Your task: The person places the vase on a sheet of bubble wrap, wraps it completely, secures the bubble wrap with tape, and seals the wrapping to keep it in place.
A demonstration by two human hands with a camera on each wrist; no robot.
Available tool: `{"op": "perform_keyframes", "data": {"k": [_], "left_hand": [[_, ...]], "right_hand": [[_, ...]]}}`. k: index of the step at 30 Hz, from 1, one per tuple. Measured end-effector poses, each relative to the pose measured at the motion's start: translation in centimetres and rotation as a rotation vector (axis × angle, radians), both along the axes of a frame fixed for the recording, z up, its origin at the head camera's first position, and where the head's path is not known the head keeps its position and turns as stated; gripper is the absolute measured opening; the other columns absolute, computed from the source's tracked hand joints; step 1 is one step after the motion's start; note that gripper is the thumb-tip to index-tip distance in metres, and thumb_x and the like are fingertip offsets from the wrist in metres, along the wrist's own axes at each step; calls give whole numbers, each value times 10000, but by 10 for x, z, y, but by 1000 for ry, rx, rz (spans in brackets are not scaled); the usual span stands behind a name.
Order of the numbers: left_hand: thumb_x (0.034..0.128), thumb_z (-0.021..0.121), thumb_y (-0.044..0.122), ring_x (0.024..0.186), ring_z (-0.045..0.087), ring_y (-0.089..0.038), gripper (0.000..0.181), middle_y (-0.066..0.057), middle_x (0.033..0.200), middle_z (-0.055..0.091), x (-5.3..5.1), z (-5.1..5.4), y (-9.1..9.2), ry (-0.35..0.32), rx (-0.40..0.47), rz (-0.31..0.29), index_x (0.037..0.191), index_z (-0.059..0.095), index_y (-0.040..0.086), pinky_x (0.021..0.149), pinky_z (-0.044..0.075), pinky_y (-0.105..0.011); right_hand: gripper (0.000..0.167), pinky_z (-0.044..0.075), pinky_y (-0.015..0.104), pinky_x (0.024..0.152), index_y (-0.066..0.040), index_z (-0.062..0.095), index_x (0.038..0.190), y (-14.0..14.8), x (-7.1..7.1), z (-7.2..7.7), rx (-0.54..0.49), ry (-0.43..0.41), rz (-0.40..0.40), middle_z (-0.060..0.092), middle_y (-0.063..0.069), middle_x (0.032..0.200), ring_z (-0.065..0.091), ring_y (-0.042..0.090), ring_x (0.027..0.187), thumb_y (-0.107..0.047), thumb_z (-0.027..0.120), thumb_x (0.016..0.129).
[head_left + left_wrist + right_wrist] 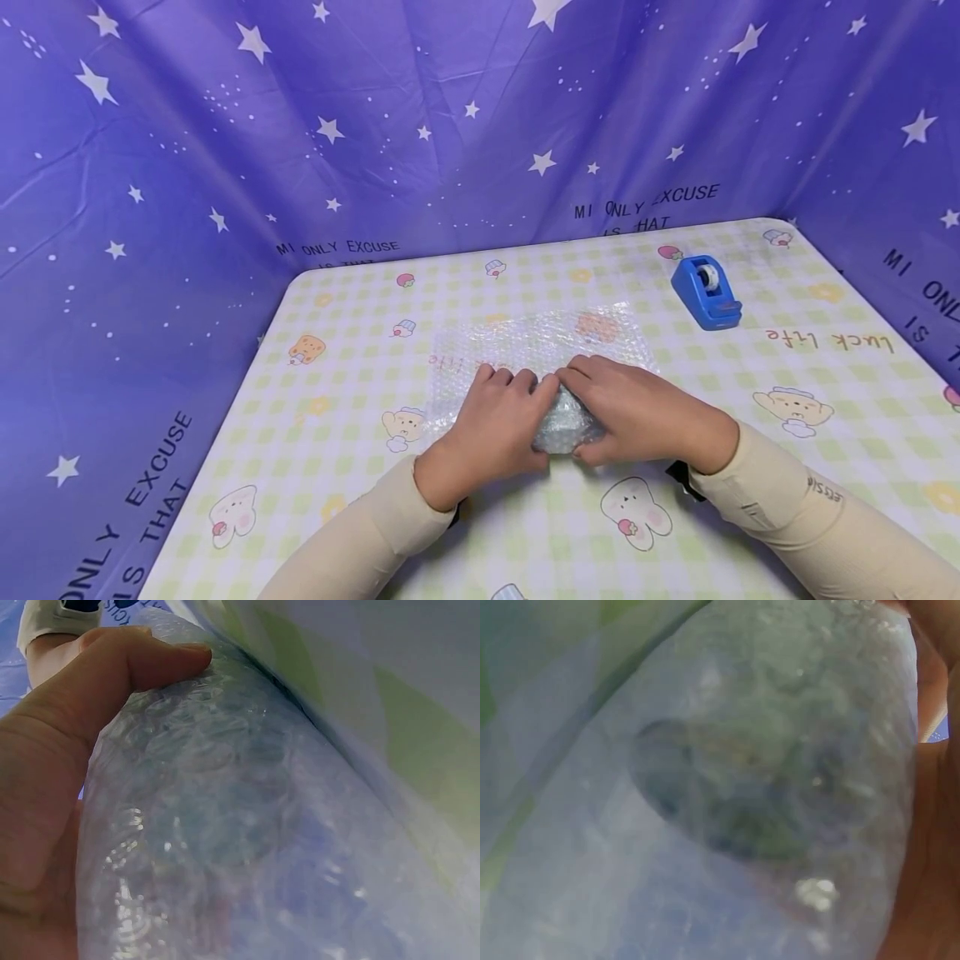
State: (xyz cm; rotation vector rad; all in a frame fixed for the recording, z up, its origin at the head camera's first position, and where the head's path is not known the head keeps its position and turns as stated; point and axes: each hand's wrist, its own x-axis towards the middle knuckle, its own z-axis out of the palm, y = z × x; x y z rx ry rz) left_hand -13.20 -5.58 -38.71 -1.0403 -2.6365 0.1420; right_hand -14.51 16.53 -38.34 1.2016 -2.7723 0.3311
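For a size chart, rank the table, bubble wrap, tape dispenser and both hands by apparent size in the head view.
1. Table
2. Bubble wrap
3. Left hand and right hand: too alike to rank
4. Tape dispenser

From my head-camera feed I can see a blue tape dispenser (pixel 692 293), loaded with a whitish roll (pixel 707 277), on the far right part of the table (pixel 288 437). The tabletop is checked pale green and white, printed with cartoon animals, flowers and cupcakes, and beyond it I make out purple fabric (pixel 420 92) with white stars and black lettering.
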Motion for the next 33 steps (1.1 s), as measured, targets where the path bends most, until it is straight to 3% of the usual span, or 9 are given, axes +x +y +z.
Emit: {"op": "perform_keyframes", "data": {"k": [8,18,33], "left_hand": [[610,873,591,848,657,-241,904,3,1056,691,0,2,-1,-57,0,6,1348,526,202,786,436,-400],[610,869,594,825,648,-234,936,6,1068,699,-3,0,-2,-51,12,-14,1375,513,189,770,426,-388],[619,859,595,783,645,-207,933,31,1012,692,-11,3,-3,-141,3,-10,1382,491,204,704,426,-364]], "right_hand": [[846,542,363,888,-104,591,1339,-1,0,-1,-2,-32,-17,594,-32,1183,583,114,1010,-489,872,640],[965,538,369,905,-96,523,1460,-1,-2,0,8,-77,-28,610,-27,1231,584,108,1050,-502,882,661],[981,525,405,894,-117,492,1461,1,-3,0,-4,-59,5,644,-32,1165,609,141,1013,-503,906,660]]}}
